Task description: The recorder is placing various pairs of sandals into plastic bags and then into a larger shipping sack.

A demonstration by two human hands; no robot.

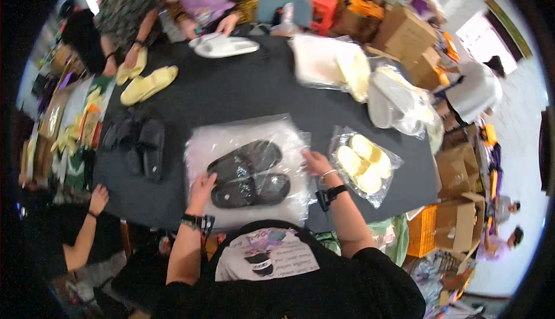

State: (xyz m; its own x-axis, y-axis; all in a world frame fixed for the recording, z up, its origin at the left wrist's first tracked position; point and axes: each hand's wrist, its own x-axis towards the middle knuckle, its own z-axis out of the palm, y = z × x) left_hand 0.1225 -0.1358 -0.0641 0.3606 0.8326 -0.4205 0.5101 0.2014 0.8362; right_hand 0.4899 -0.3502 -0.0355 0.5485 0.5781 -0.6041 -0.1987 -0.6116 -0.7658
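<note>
A pair of black slide slippers (250, 174) lies in a clear plastic bag (283, 145) in front of me, on top of a stack of clear bags (202, 140). My left hand (201, 190) pinches the bag at its left side, thumb beside the end of the nearer slipper. At the bag's right edge, my right hand (317, 164) has its fingers closed on the plastic. Just right of that hand lies a bagged pair of pale yellow slippers (363, 164).
Loose black slippers (151, 145) lie at the left of the black table (231, 91). Yellow slippers (150, 85) and a white slipper (225, 46) are at co-workers' hands across it. Bagged white slippers (396, 102) and a plastic stack (318, 59) sit far right. Another person's hand (98, 199) rests near left.
</note>
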